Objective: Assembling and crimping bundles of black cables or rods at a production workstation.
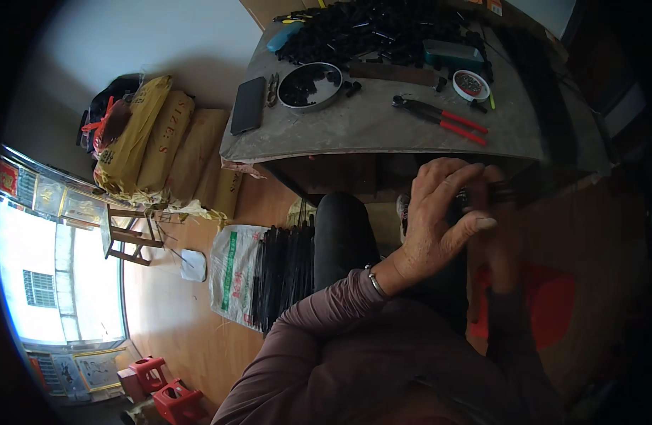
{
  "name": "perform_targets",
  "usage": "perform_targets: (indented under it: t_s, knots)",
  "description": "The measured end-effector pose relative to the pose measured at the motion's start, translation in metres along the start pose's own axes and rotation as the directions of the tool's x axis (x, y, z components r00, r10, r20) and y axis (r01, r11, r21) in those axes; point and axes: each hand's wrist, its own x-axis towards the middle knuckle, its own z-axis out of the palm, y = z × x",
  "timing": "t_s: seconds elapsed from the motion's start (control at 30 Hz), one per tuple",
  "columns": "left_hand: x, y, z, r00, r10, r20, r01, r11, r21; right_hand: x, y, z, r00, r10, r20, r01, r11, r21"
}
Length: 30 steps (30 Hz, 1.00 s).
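Observation:
My left hand (pixel 439 216) is raised in front of the table's near edge, its fingers bent toward the right hand and its thumb sticking out. Something small and dark (pixel 463 199) shows between the two hands; its kind is too hidden to tell. Close against it on the right is my right hand (pixel 507 241), in shadow and smeared by motion, so its fingers do not show clearly. Nearest on the tabletop (pixel 326 134) lie end-cutting pincers (pixel 443 119) with red handles. A white dish (pixel 471 86) of small metal pieces stands just beyond them.
A round metal tray (pixel 310 86) holds small black parts, beside a dark phone (pixel 249 105) and snips (pixel 272 90). Behind lie a flat bar (pixel 393 73), a teal box (pixel 453 54) and a heap of black parts (pixel 368 32). Long black rods (pixel 283 273) lie on a sack left of my legs.

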Motion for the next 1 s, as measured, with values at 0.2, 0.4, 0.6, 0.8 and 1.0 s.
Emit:
perform_targets:
  t_s: [0.2, 0.4, 0.6, 0.8, 1.0]
  knots:
    - [-0.018, -0.006, -0.012, 0.970, -0.212, -0.123, 0.204, 0.976, -0.071, -0.023, 0.041, 0.078, 0.944, -0.323, 0.063, 0.321, 0.946, 0.040]
    - [-0.031, -0.028, -0.038, 0.898, -0.392, -0.201, 0.381, 0.920, -0.094, -0.021, 0.036, 0.104, 0.968, -0.197, 0.156, 0.211, 0.975, -0.076]
    - [-0.037, -0.037, -0.063, 0.902, -0.413, -0.124, 0.383, 0.899, -0.212, -0.006, 0.023, 0.092, 0.933, 0.019, 0.360, -0.171, 0.903, 0.395]
    - [-0.039, -0.052, -0.074, 0.886, -0.464, 0.021, 0.434, 0.811, -0.393, 0.001, 0.014, 0.088, 0.862, 0.017, 0.507, -0.354, 0.736, 0.578]
    - [-0.034, -0.054, -0.089, 0.859, -0.351, 0.373, 0.510, 0.647, -0.567, 0.003, 0.004, 0.071, 0.727, 0.001, 0.687, -0.529, 0.639, 0.559]
